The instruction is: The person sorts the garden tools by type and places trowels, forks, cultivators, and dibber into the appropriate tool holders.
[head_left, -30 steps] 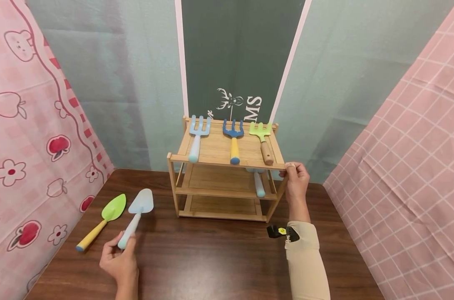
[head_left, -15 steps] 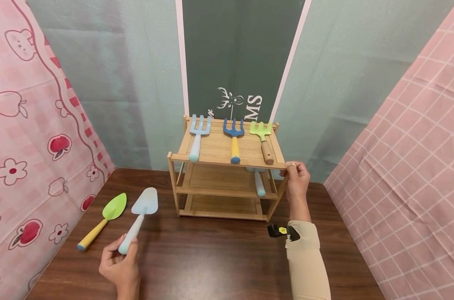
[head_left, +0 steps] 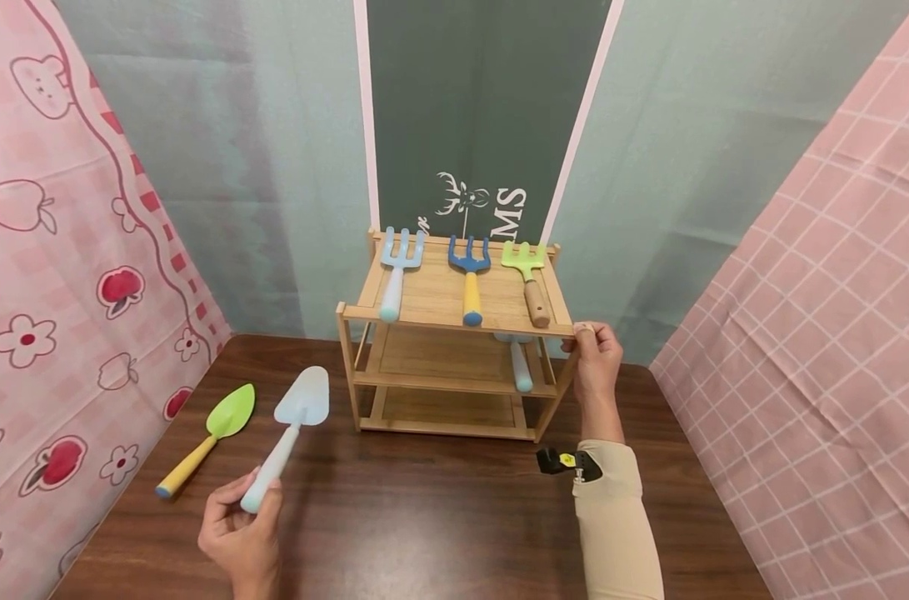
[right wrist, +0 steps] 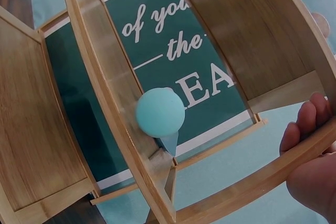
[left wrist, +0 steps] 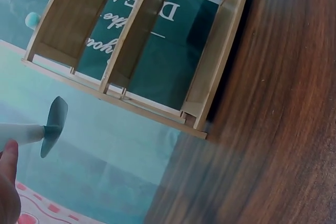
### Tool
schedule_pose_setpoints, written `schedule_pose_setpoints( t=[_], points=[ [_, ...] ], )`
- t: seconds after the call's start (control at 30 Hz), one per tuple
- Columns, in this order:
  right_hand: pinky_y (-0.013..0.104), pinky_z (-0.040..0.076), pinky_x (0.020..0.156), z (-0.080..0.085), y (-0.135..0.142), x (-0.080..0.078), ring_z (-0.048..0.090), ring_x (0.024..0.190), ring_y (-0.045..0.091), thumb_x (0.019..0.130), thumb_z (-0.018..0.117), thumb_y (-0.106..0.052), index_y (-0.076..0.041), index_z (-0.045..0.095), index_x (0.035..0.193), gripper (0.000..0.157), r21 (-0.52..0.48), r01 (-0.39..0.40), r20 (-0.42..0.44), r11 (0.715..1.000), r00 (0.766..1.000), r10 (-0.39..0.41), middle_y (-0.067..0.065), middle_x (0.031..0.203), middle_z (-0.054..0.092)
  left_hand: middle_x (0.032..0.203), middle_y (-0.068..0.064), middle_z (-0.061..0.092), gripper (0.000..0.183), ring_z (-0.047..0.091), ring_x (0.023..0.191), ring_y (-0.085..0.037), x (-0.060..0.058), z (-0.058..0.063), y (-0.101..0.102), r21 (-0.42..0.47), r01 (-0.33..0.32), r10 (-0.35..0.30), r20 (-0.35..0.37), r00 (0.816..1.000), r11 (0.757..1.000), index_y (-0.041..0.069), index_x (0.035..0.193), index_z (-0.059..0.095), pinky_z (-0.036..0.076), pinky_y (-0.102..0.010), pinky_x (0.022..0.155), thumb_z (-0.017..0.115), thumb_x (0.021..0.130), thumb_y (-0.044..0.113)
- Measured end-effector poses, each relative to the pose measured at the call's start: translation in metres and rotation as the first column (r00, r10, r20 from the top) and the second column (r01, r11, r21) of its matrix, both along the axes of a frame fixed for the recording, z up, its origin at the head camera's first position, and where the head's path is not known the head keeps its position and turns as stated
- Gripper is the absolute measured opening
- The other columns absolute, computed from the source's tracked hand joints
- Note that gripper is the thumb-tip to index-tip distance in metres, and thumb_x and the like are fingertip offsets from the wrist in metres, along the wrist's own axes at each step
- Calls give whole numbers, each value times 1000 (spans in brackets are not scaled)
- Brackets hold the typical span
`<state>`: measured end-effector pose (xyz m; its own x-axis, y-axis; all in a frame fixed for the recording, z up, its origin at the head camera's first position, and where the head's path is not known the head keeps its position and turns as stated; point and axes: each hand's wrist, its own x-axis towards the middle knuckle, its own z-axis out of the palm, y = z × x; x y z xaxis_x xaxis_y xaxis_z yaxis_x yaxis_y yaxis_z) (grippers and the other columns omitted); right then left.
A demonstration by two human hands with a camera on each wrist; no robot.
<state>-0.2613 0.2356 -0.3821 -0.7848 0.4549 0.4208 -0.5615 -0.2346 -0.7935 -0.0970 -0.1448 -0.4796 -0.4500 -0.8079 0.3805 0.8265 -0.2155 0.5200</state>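
My left hand [head_left: 240, 525] pinches the handle end of a light blue garden trowel [head_left: 302, 398], its blade pointing up and away toward the rack. In the left wrist view the trowel blade [left wrist: 54, 127] shows almost edge-on, apart from the wooden rack. My right hand [head_left: 598, 358] grips the front right corner post of the three-tier wooden rack [head_left: 454, 386]; its fingers [right wrist: 307, 116] wrap the post in the right wrist view. On the top shelf lie a light blue hand fork [head_left: 396, 279], a blue fork with yellow handle [head_left: 471, 283] and a green fork with wooden handle [head_left: 533, 292].
A green trowel with a yellow handle [head_left: 207, 442] lies on the dark wood table [head_left: 424, 517] at the left. Another light blue handled tool [head_left: 521, 368] rests on the middle shelf, right side. Pink patterned cloth [head_left: 42, 333] hangs at the left, pink checked cloth [head_left: 821, 333] at the right.
My left hand has swung the light blue trowel's blade to the right and slightly up, away from the green trowel. My right hand keeps its grip on the rack.
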Motion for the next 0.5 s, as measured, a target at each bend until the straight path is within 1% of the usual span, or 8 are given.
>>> schedule_pose_setpoints(
  t=[0.07,0.23,0.27,0.3,0.33,0.37,0.43,0.5],
  points=[
    [24,47,55,0,0,0,54,53,13,87,52,5,-3,55,74,16,-2,-1,2,1000,1000,1,5,67,56,81,-25,59,24,64,79,-29,-3,-11,-3,-16,16,-16,-18,1000,1000,-28,80,52,51,-26,70,59,58,-34],
    [24,48,54,1,-1,0,55,53,13,87,51,6,-4,54,73,17,0,-1,8,1000,1000,1,6,67,56,86,-28,59,30,64,83,-33,-13,-45,-15,-86,31,-35,-54,998,996,-28,83,50,52,-30,72,65,57,-31],
    [24,48,54,1,-1,0,55,53,13,87,51,6,-4,54,73,18,-2,0,9,1000,1000,0,6,67,56,86,-28,59,30,64,83,-33,-14,-46,-15,-90,37,-43,-59,997,995,-28,83,51,52,-30,72,66,58,-30],
    [24,48,55,2,-1,0,55,53,13,87,51,6,-4,54,73,18,-2,1,9,1000,1000,-1,6,67,56,87,-28,59,30,64,84,-33,-13,-46,-14,-108,44,-50,-60,997,993,-28,84,51,52,-30,72,67,58,-29],
    [24,48,55,2,-1,0,55,53,13,87,51,6,-4,54,73,18,-3,2,10,1000,1000,-2,5,66,56,87,-29,59,30,64,84,-33,-12,-44,-12,-96,62,-68,-61,996,993,-28,83,51,52,-30,71,67,58,-27],
    [24,48,55,2,-1,0,55,53,13,87,51,6,-4,54,73,18,-4,3,10,1000,1000,-3,5,66,56,87,-29,59,30,64,84,-33,-11,-39,-9,-113,65,-72,-58,996,992,-28,83,51,52,-30,71,68,59,-26],
    [24,48,55,2,-1,1,55,53,13,87,51,6,-4,54,73,17,-6,1,10,1000,1000,-1,5,66,56,86,-27,59,27,64,84,-31,-7,-28,-3,-135,78,-86,-57,995,988,-27,83,51,51,-28,72,67,61,-25],
    [24,48,55,1,-1,1,55,53,13,87,51,6,-4,54,73,18,-10,0,12,1000,1000,0,5,66,56,84,-25,59,28,64,82,-30,-2,-12,6,-129,92,-99,-53,994,987,-27,81,51,51,-27,71,68,59,-24]
  ],
)
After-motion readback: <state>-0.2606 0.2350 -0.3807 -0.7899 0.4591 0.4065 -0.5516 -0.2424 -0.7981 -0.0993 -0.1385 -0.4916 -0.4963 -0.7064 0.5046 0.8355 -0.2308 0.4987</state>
